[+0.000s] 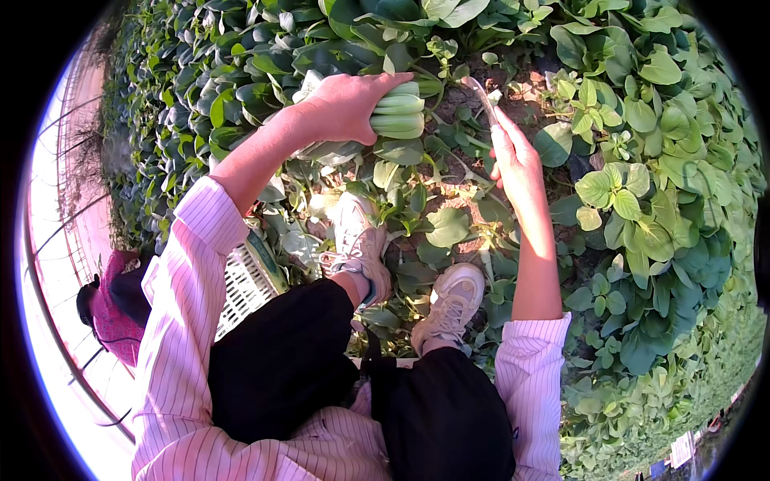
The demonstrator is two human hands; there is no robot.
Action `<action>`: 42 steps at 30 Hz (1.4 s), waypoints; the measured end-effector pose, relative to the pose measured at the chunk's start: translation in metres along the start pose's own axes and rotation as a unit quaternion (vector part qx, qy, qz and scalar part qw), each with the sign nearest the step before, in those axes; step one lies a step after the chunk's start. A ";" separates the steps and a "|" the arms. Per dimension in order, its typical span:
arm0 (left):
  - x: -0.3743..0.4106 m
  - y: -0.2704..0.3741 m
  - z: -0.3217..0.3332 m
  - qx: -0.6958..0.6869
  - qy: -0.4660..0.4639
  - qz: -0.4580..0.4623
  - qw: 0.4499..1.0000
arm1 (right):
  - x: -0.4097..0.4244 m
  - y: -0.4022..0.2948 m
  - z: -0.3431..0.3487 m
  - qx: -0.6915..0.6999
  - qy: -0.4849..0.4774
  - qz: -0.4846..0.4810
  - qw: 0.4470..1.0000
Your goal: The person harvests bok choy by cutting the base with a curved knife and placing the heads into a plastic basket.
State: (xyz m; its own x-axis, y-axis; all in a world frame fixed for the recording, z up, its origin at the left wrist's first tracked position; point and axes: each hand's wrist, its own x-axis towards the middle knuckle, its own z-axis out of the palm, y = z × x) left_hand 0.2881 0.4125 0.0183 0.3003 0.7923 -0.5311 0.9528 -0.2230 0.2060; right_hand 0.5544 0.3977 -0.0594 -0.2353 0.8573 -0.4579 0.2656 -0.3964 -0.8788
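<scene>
Several heads of leafy greens with pale green stalks (399,114), probably bok choy, are bunched in my left hand (346,105). Their stalk ends point right, and most of their leaves are hidden behind the hand and forearm. My right hand (516,155) holds a knife with a narrow, slightly curved blade (480,99), its tip pointing up and left over bare soil. The handle is hidden in the fingers. The blade is apart from the bunch, to its right. A leafy plant (427,84) grows just beyond the cut stalks.
Dense rows of leafy greens (674,162) stand ahead and to both sides. Loose leaves (448,227) lie around my shoes (361,246). A white plastic crate (243,288) is beside my left leg. Another person in pink (117,324) is at the far left, near the greenhouse frame (45,288).
</scene>
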 end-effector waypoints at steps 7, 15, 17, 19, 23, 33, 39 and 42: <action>-0.004 0.003 0.003 0.002 0.035 0.017 0.999 | 0.055 0.032 0.020 -0.186 0.002 -0.059 0.981; -0.015 -0.001 0.014 0.004 0.073 0.039 0.997 | 0.030 0.018 0.038 -0.031 0.000 0.045 0.999; -0.025 0.000 0.032 0.016 0.157 0.118 0.980 | 0.018 0.024 0.027 -0.056 -0.023 0.037 0.997; -0.031 0.010 0.035 0.045 0.134 0.113 0.983 | 0.001 0.031 0.017 -0.102 -0.054 0.034 0.993; -0.026 0.017 0.029 0.012 0.142 0.118 0.983 | -0.024 0.043 0.009 -0.002 -0.028 0.039 0.999; -0.034 0.020 0.050 0.026 0.142 0.095 0.985 | 0.047 0.034 0.024 -0.173 0.024 -0.100 0.980; -0.033 0.013 0.050 -0.001 0.128 0.075 0.989 | 0.048 0.055 0.028 -0.167 -0.001 -0.068 0.984; -0.048 0.003 0.046 -0.018 0.147 0.059 0.987 | 0.014 0.052 0.028 -0.184 -0.056 0.014 0.981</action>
State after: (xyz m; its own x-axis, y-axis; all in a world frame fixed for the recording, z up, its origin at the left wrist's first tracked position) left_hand 0.2784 0.3474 0.0068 0.3781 0.8937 -0.2415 0.9082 -0.3076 0.2838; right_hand 0.5383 0.3804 -0.1151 -0.3191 0.7976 -0.5119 0.5883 -0.2567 -0.7668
